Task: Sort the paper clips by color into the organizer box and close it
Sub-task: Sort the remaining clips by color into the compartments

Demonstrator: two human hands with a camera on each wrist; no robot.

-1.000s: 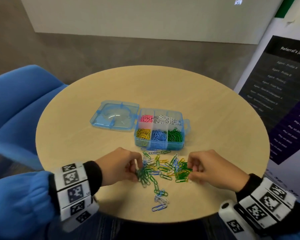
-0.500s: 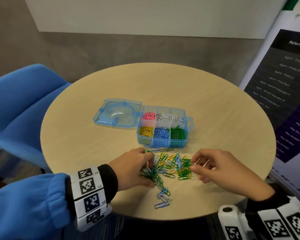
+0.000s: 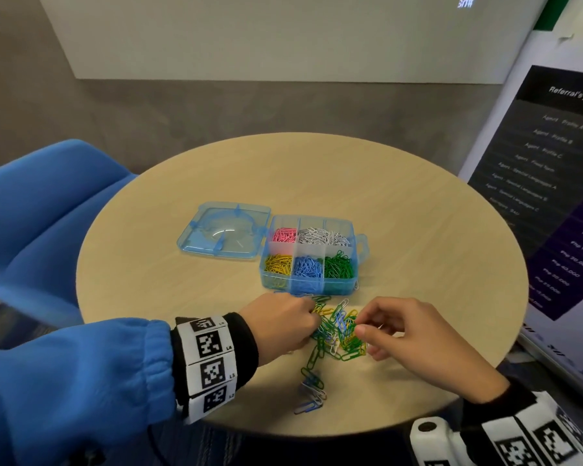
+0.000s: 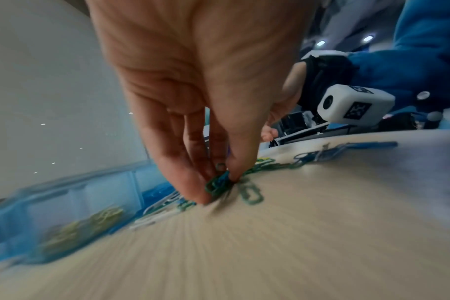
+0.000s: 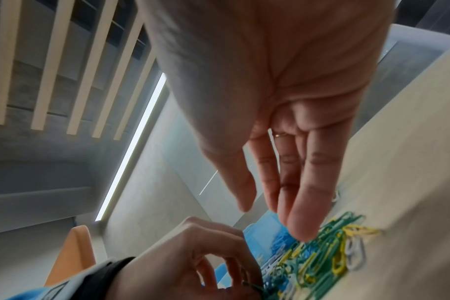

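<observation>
we see the organizer box (image 3: 312, 260) on the round table (image 3: 401, 210), a translucent blue plastic case split into small compartments. its far row holds pink clips at the left and white clips spread across the rest; its near row holds yellow, then blue, then green. the lid (image 3: 223, 232) lies swung open flat on the table, touching the box's left side, clear blue with a domed centre.

just in front of the box lies the loose pile of paper clips (image 3: 339, 329), mostly green with yellow, blue and white mixed in, tangled together. a thinner trail of green, blue and white clips runs from the pile toward the table's near edge.

our left hand (image 3: 283, 322) sits at the pile's left side, its grip closed in a pinch on a small bunch of green clips (image 4: 219, 183) against the table top. our right hand (image 3: 408, 334) is at the pile's right side, its grip loose and holding nothing, fingertips (image 5: 302, 229) reaching down onto the green clips.

a blue chair (image 3: 41, 210) stands left of the table.
</observation>
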